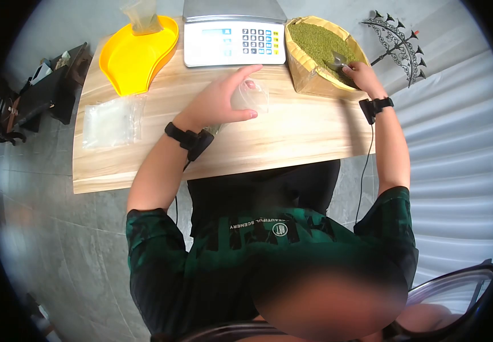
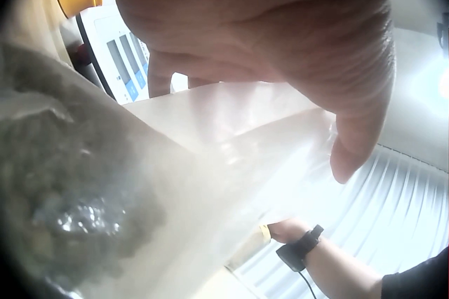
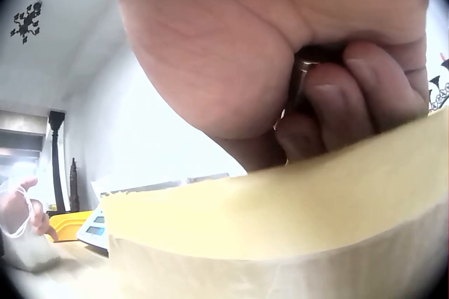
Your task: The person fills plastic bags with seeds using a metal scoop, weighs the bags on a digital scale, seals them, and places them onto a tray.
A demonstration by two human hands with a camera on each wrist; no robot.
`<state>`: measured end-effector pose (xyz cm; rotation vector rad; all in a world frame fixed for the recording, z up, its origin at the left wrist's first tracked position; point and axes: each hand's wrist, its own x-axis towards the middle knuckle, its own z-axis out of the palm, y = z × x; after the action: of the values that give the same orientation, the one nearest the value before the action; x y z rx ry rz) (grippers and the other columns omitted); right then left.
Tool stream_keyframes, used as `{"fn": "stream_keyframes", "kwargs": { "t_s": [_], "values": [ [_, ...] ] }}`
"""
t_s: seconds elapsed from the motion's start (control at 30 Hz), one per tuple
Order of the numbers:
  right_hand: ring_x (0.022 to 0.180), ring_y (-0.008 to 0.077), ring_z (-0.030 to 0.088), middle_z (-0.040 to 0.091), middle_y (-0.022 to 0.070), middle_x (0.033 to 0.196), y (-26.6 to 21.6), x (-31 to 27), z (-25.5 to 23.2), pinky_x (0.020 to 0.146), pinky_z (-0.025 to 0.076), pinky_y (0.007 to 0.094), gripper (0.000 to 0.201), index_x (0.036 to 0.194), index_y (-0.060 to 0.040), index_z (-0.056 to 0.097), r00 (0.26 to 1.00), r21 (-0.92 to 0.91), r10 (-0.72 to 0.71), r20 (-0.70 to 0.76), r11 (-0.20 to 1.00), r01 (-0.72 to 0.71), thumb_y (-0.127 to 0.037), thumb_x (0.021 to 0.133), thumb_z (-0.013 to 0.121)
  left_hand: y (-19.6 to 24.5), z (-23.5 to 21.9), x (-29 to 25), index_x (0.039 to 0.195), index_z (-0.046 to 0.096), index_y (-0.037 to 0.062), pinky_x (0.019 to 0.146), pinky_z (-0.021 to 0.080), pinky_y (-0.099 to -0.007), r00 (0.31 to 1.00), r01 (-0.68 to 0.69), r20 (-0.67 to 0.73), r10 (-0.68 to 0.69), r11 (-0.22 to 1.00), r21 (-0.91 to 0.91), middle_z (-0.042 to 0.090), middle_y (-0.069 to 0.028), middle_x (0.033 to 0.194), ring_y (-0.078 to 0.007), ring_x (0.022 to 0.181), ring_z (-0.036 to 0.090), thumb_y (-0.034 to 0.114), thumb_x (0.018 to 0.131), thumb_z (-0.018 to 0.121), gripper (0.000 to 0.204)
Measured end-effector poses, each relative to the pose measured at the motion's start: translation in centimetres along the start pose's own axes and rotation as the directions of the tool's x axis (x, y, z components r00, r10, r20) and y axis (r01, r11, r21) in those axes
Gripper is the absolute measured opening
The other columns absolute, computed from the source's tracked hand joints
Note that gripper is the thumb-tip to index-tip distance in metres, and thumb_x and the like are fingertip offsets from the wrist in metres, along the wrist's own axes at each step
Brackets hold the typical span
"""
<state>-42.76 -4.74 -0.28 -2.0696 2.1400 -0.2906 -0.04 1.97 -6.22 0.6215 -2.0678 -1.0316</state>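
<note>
My left hand (image 1: 223, 100) holds a clear plastic bag (image 1: 252, 98) by its mouth, thumb and fingers curved round the opening. In the left wrist view, small greenish grains (image 2: 77, 201) fill the lower part of that bag. On the right, a brown paper sack (image 1: 314, 82) stands full of green beans (image 1: 317, 43), small and round. Over its near edge reaches my right hand (image 1: 363, 78), gripping a shiny scoop (image 1: 338, 58) whose front lies among the beans. From the right wrist view, curled fingers (image 3: 330, 96) wrap its handle, and the sack's rim hides the rest.
A white digital scale (image 1: 235, 43) stands at the table's back, beside a yellow tray (image 1: 135, 60) with a small filled bag (image 1: 142, 20) at its far end. Flat clear bags (image 1: 111, 122) lie at the left. Past the sack is a black metal ornament (image 1: 397, 48).
</note>
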Motion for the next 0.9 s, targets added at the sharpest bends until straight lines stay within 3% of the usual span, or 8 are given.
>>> {"fn": "stream_keyframes", "kwargs": {
  "t_s": [0.27, 0.33, 0.43, 0.57, 0.63, 0.77, 0.9],
  "values": [
    [0.081, 0.0324, 0.065, 0.068, 0.0221, 0.088, 0.3, -1.6, 0.2, 0.076, 0.048, 0.0400, 0.039, 0.102, 0.0062, 0.067, 0.999, 0.078, 0.027, -0.039, 0.997, -0.024, -0.031, 0.092, 0.063, -0.1, 0.0, 0.1, 0.147, 0.037, 0.0082, 0.107, 0.037, -0.0351, 1.000, 0.008, -0.012, -0.007, 1.000, 0.018, 0.060, -0.0114, 0.122, -0.0221, 0.118, 0.054, 0.016, 0.070, 0.078, 0.088],
    [0.073, 0.0207, 0.058, 0.065, 0.0127, 0.079, 0.7, -2.6, 0.0, 0.070, 0.045, 0.0351, 0.034, 0.099, 0.0041, 0.066, 0.994, 0.155, 0.016, -0.109, 0.988, 0.002, -0.029, 0.094, 0.062, -0.2, 0.1, 0.2, 0.148, 0.037, 0.0096, 0.106, 0.038, -0.0350, 1.000, 0.016, -0.008, -0.015, 0.999, 0.038, 0.060, -0.0110, 0.120, -0.0225, 0.118, 0.055, 0.016, 0.070, 0.078, 0.088],
    [0.071, 0.0152, 0.053, 0.062, 0.0075, 0.075, 1.9, -4.0, 0.2, 0.068, 0.044, 0.0315, 0.032, 0.099, 0.0049, 0.065, 0.980, 0.202, 0.038, -0.196, 0.979, 0.002, -0.026, 0.095, 0.062, -0.3, 0.2, 0.1, 0.148, 0.036, 0.0100, 0.105, 0.038, -0.0345, 0.999, 0.047, -0.014, -0.047, 0.998, 0.033, 0.060, -0.0109, 0.120, -0.0225, 0.117, 0.055, 0.016, 0.070, 0.078, 0.089],
    [0.074, 0.0241, 0.062, 0.067, 0.0161, 0.080, 3.1, -5.2, 1.6, 0.069, 0.047, 0.0367, 0.033, 0.099, 0.0027, 0.066, 0.948, 0.250, 0.078, -0.309, 0.968, 0.002, -0.030, 0.093, 0.064, -0.4, 0.2, 0.1, 0.148, 0.036, 0.0099, 0.105, 0.038, -0.0342, 0.998, 0.058, -0.015, -0.057, 0.997, 0.044, 0.060, -0.0109, 0.120, -0.0221, 0.117, 0.055, 0.016, 0.069, 0.079, 0.089],
    [0.068, 0.0170, 0.055, 0.062, 0.0099, 0.074, 3.1, -5.6, 2.3, 0.064, 0.044, 0.0331, 0.032, 0.097, 0.0020, 0.065, 0.928, 0.348, 0.143, -0.343, 0.937, -0.016, -0.030, 0.094, 0.064, -0.5, 0.2, 0.1, 0.148, 0.036, 0.0100, 0.105, 0.038, -0.0344, 0.998, 0.057, -0.021, -0.057, 0.998, 0.017, 0.060, -0.0113, 0.120, -0.0218, 0.117, 0.055, 0.016, 0.069, 0.079, 0.090],
    [0.065, 0.0109, 0.048, 0.056, 0.0020, 0.070, 3.3, -5.8, 3.1, 0.059, 0.039, 0.0291, 0.029, 0.094, 0.0001, 0.064, 0.918, 0.483, 0.183, -0.352, 0.876, 0.010, -0.029, 0.095, 0.063, -0.1, 0.2, 0.1, 0.146, 0.040, 0.0091, 0.105, 0.039, -0.0338, 0.998, 0.045, -0.033, -0.045, 0.999, -0.001, 0.060, -0.0104, 0.120, -0.0216, 0.117, 0.056, 0.015, 0.070, 0.079, 0.086],
    [0.062, 0.0053, 0.041, 0.049, -0.0054, 0.068, 4.1, -5.5, 2.2, 0.054, 0.032, 0.0253, 0.022, 0.094, -0.0026, 0.063, 0.921, 0.637, 0.194, -0.338, 0.768, 0.072, -0.024, 0.097, 0.061, -0.7, -0.1, 0.1, 0.128, 0.054, 0.0073, 0.100, 0.042, -0.0347, 1.000, -0.027, -0.013, 0.027, 0.998, 0.065, 0.062, -0.0090, 0.117, -0.0237, 0.112, 0.057, 0.019, 0.072, 0.079, 0.062]
  ]
}}
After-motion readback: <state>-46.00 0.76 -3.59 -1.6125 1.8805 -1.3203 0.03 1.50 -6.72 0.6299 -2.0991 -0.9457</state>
